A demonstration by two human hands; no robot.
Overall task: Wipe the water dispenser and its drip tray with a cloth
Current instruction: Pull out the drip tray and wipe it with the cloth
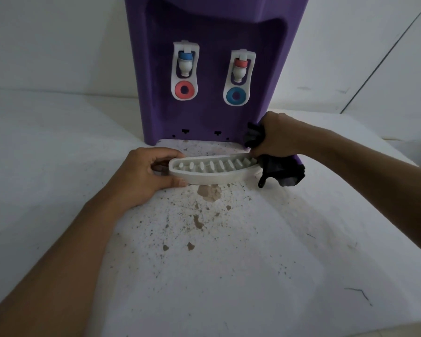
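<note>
A purple water dispenser (214, 69) stands at the back of a white counter, with two white taps on its front. In front of its base, a white slotted drip tray (212, 175) is lifted off the counter and tilted. My left hand (144, 176) grips the tray's left end, thumb on the front wall. My right hand (277, 135) holds a dark cloth (281, 172) bunched in its fist at the tray's right end. Part of the cloth hangs below the hand and hides the tray's right tip.
The white counter (229, 263) is speckled with brown stains and dirt below the tray. White walls stand behind and to the right of the dispenser. The counter's front edge runs along the bottom right.
</note>
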